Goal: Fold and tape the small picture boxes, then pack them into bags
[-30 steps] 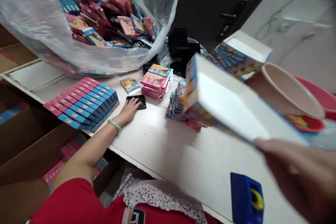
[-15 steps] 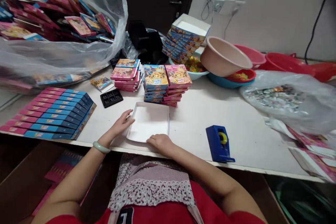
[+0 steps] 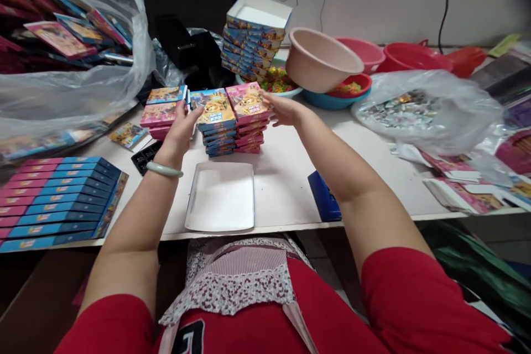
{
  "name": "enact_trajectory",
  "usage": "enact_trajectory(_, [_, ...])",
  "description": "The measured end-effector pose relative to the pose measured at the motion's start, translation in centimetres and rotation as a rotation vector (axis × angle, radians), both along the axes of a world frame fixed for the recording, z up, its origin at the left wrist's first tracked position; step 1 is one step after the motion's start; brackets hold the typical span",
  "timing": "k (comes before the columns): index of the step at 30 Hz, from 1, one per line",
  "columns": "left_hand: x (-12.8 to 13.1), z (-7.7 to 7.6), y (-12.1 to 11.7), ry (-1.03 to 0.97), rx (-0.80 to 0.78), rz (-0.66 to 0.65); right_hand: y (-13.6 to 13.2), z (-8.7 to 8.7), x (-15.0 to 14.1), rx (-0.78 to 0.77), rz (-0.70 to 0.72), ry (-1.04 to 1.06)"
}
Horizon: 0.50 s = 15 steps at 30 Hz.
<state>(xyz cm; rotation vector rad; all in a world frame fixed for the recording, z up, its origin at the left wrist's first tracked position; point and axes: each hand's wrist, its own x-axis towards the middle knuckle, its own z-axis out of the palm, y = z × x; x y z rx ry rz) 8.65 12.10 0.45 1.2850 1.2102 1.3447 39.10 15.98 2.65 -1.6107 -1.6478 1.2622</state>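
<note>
Two stacks of small boxes stand side by side on the white table, a blue stack [image 3: 215,110] and a pink stack [image 3: 249,105]. At the blue stack's left side is my left hand [image 3: 179,130], fingers apart, thumb at the top box's edge. My right hand [image 3: 284,109] is at the pink stack's right edge, fingers spread; whether it presses on the boxes I cannot tell. Nearer me lies a shallow white-lined box tray [image 3: 219,196], open side up, with nothing in it. My left wrist partly covers a black plastic tray [image 3: 143,157].
Left: a row of pink and blue boxes [image 3: 58,199] and a big plastic bag [image 3: 139,38] of boxes. Behind: another box pile [image 3: 160,113], stacked box trays [image 3: 253,38], basins [image 3: 323,61]. Right: a blue tape dispenser [image 3: 323,199], partly hidden by my arm, and a clear bag [image 3: 448,105].
My right hand brought a white-lined box tray over and set it down before me. Both hands then left it and moved forward to the two stacks. The view swung right.
</note>
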Motion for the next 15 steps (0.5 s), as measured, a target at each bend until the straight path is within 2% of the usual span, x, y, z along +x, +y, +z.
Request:
enact_trajectory(2, [1.5,0.5,1.2,-0.018,-0.069,-0.059,1.0,0.3,-0.8,-0.208,0.073,0.082])
enact_trajectory(4, [2.0,0.3,1.7,-0.023,-0.1,-0.07,1.3,0.5,-1.5,-0.305,0.075,0.139])
enact_trajectory(7, [2.0,-0.3,1.8,-0.023,-0.112,-0.036,1.5,0.5,-1.9,-0.31,0.063,0.145])
enact_trajectory(10, [1.8,-0.2,1.7,-0.042,-0.158,0.02,1.6,0.3,-1.6,-0.31,0.058,0.188])
enact_trajectory(15, [1.9,0.4,1.1,-0.077,-0.123,0.008,0.4,0.0,0.6,-0.346,-0.033,0.407])
